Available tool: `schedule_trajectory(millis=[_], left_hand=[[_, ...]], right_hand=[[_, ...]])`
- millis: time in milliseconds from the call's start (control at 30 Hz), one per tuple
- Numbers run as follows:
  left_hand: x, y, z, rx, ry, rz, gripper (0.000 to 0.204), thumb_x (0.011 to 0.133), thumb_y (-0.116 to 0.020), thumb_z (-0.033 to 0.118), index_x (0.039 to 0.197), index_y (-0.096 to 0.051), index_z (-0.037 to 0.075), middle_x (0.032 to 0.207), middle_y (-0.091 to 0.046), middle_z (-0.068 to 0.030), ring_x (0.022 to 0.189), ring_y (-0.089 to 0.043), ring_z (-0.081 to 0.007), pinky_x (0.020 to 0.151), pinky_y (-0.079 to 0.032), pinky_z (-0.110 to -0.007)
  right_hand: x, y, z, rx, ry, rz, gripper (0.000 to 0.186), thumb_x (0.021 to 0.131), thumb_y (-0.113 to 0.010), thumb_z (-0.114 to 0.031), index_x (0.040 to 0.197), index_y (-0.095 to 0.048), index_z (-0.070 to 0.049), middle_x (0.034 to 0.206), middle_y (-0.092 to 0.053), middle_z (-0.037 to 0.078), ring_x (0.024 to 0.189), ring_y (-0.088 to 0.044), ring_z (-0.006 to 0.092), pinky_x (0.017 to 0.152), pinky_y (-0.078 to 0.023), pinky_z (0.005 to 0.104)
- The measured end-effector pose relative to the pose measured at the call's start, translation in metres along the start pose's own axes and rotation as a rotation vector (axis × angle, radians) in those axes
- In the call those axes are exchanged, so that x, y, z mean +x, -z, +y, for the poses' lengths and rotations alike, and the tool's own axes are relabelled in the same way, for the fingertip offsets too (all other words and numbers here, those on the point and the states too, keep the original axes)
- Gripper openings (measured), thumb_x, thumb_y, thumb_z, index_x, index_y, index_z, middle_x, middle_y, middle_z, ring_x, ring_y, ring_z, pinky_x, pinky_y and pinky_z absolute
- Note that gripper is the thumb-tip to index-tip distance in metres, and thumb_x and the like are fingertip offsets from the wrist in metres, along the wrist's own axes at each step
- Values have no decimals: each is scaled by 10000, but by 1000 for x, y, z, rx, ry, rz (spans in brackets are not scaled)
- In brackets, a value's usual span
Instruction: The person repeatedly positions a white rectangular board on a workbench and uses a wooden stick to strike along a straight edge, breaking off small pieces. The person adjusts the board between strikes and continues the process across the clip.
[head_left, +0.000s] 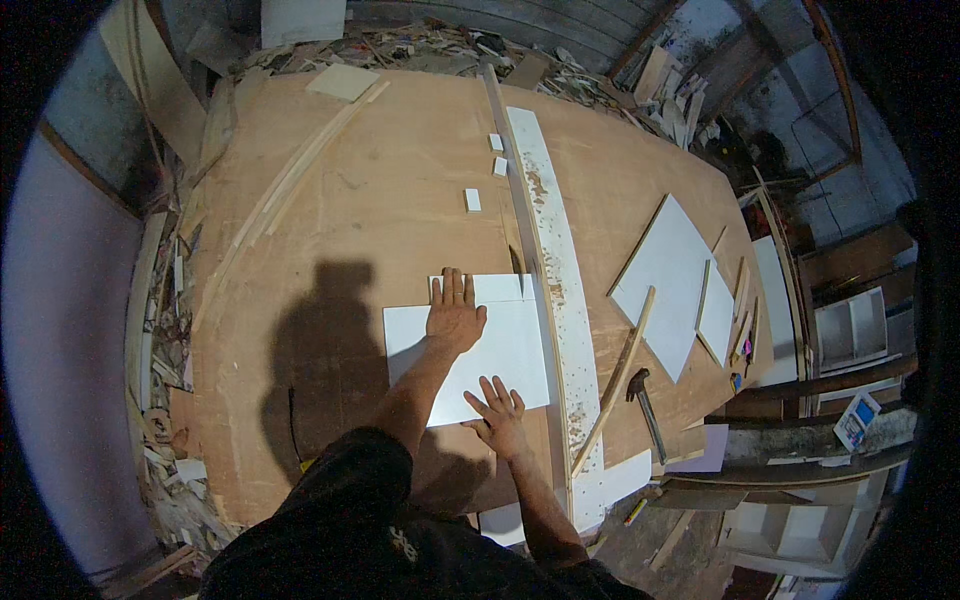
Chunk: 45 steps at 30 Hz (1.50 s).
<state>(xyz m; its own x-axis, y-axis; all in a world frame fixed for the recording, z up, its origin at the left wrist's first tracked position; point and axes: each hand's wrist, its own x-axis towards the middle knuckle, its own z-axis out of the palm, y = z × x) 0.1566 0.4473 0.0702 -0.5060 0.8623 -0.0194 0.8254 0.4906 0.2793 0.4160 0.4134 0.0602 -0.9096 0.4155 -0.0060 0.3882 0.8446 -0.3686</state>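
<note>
A white board (pixel 500 350) lies on the wooden table in front of me, its right edge along a long upright wooden fence (pixel 535 230). My left hand (pixel 456 318) rests flat near the board's far left part, fingers stretched forward across a white strip (pixel 490 288) at its far edge. Closer to me, my right hand (pixel 500 418) touches the near edge, fingers spread. A thin dark blade (pixel 517 262) stands up at the far edge of the white pieces, just left of the fence. Neither hand is closed around anything.
Several small white blocks, one of them (pixel 473 200), lie beyond the blade. Right of the fence are a speckled white strip (pixel 555 270), a hammer (pixel 647 415), white panels (pixel 665 290) and a wooden stick (pixel 620 370). Long strips (pixel 300 160) lie far left; scraps (pixel 430 48) surround the table.
</note>
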Motion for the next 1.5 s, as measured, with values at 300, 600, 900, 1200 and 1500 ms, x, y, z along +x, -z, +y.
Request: schedule_trajectory(millis=[300,600,900,1200,1500], left_hand=[[8,4,-2,-4,8,11,769,1053,-432,459,1615,-280,-43,1694,-224,-265,1597,-124,-407,1293,-85,-571],[6,5,-1,-15,19,-1,774,1055,-416,463,1622,-262,-41,1701,-215,-255,1601,-111,-403,1295,-77,-566],[9,0,-3,-12,9,11,771,1054,-410,462,1622,-267,-39,1701,-215,-259,1601,-102,-415,1290,-69,-576],[9,2,-3,-32,6,8,782,1062,-410,468,1616,-253,-61,1695,-205,-279,1599,-104,-423,1289,-80,-581],[8,7,-2,-28,15,14,757,1060,-405,457,1617,-279,-41,1707,-208,-250,1605,-107,-399,1294,-79,-569]], right_hand=[[9,4,1,-48,6,-32,664,943,-665,-528,1561,-492,-358,1732,-263,45,1603,-195,278,1228,-149,595],[15,23,-17,-75,-72,-147,650,964,-631,-548,1556,-504,-312,1724,-272,84,1602,-184,325,1238,-125,601],[-56,113,41,-190,-809,665,579,955,-714,-362,1396,-572,-14,1250,-616,288,1141,-595,470,959,-496,554],[-115,84,145,-100,-1051,376,381,940,-707,-251,1222,-654,0,1095,-641,229,990,-671,412,803,-536,511],[-126,112,146,-50,-942,529,327,973,-701,-253,1143,-622,15,837,-685,196,723,-670,322,662,-521,482]])
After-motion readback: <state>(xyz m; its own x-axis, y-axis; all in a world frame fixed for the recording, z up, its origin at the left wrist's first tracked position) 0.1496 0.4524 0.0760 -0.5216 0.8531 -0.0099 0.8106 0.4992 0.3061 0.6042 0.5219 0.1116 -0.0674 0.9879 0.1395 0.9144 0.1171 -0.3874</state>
